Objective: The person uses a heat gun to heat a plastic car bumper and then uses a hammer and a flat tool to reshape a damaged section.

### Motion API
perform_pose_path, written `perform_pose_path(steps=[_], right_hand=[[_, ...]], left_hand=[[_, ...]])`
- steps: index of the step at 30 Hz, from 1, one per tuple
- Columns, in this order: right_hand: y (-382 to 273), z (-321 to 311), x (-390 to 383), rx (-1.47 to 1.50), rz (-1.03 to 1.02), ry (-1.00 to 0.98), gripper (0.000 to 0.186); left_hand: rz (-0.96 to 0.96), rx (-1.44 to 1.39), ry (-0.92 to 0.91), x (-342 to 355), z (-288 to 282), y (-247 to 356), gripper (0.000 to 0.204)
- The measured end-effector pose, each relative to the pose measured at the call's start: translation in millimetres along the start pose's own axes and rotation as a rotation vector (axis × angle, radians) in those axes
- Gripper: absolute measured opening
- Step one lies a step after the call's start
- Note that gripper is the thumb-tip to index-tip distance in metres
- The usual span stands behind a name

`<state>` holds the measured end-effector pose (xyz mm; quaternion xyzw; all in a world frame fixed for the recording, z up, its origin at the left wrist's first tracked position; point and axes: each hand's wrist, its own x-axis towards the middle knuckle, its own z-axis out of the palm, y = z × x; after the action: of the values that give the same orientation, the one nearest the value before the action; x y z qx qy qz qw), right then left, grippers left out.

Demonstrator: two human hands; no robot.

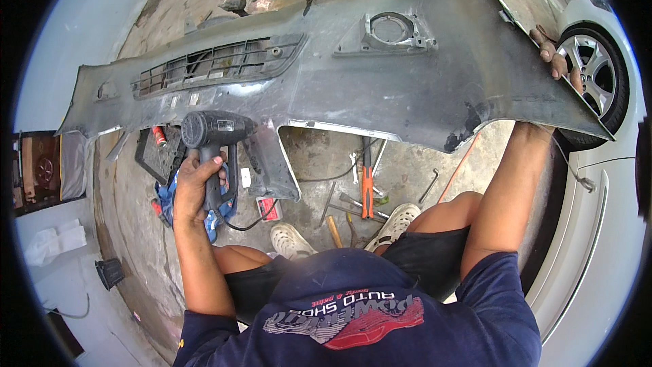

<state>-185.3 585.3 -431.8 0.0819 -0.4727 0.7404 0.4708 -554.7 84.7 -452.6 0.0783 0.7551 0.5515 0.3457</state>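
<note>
A long grey-black car bumper, its inner side toward me, stretches across the view. It has a slatted grille opening on the left and a round ring-shaped mount right of the middle. My left hand is closed around the handle of a black heat gun. Its nozzle points right, close to the bumper's lower edge by a downward-hanging flap. At the far right my right hand grips the bumper's end; its fingers curl over the edge, while the palm is hidden behind the panel.
On the concrete floor between my feet lie an orange-handled tool, several wrenches and rods, and a red-and-white box. A blue cloth and black tray lie left. A white car stands close on the right, a black bucket by the left wall.
</note>
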Motion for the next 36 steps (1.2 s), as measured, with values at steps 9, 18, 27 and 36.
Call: perform_pose_path(steps=[9,18,27,36], right_hand=[[3.3,-9.8,-0.1,0.05,0.028,-0.045,0.059],[1.1,19.8,6.0,-0.202,-0.021,-0.123,0.063],[-5.6,27.1,-1.2,-0.123,0.057,-0.106,0.059],[-2.6,25.5,-0.7,-0.133,0.066,-0.126,0.058]], left_hand=[[0.023,-0.021,0.002,-6.7,1.0,4.5,0.037],[0.03,-0.026,-0.028,-10.5,4.7,-0.6,0.04],[0.002,-0.046,-0.019,-1.5,5.0,-3.0,0.038],[0.005,-0.096,-0.043,-4.1,10.1,-0.9,0.036]])
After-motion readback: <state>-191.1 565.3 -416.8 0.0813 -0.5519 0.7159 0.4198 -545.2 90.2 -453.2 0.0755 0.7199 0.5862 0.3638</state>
